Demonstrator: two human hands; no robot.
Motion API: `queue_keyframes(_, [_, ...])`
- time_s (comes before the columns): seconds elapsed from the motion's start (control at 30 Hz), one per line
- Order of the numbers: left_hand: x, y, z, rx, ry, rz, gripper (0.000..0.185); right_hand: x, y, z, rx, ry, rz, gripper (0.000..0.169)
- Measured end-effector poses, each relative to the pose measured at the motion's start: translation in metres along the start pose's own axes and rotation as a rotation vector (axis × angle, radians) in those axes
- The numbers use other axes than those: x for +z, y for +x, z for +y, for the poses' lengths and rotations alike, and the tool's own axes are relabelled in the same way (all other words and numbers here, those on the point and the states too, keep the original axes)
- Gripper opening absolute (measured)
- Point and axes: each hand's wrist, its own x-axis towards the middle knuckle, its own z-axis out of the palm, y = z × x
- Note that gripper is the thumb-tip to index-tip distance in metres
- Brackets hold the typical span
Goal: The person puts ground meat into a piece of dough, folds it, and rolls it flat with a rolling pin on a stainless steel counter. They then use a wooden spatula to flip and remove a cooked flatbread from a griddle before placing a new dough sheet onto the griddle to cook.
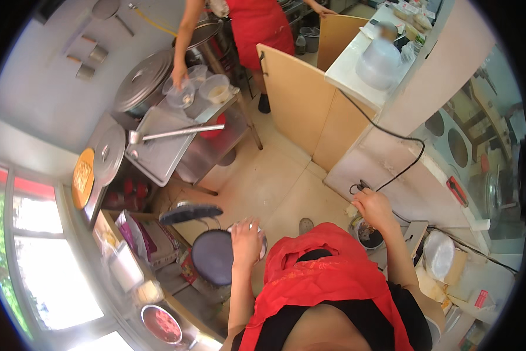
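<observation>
My left hand (247, 243) is beside the right edge of a round, dark electric griddle (212, 256), whose lid (191, 214) stands raised. A pale, shiny item shows partly behind the fingers; whether they grip it is unclear. On the other side, my right hand (374, 209) is bent, with its fingertips close below a black looped thing (359, 187), perhaps scissor handles, by the white low wall. Beneath that hand is a round bin (370, 234) with scraps in it, and a pale scrap (350, 210) lies near its rim.
A co-worker in a red apron (260, 30) reaches into a clear plastic tub (180, 94) on a steel table. A metal tray (162, 145) bears a long-handled tool. Wooden panels (296, 98) stand ahead; a black cable (392, 134) hangs at right. A bowl of red meat (162, 324) sits lower left.
</observation>
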Motion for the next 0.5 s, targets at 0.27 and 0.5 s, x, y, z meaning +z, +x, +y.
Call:
queue_keyframes(0.27, [-0.002, 0.213, 0.042, 0.282, -0.285, -0.042, 0.045, -0.019, 0.135, 0.032, -0.132, 0.135, 0.098, 0.013])
queue_keyframes(0.5, [0.028, 0.428, 0.001, 0.291, -0.577, -0.111, 0.054, -0.040, 0.274, 0.017, -0.157, 0.219, 0.232, 0.011])
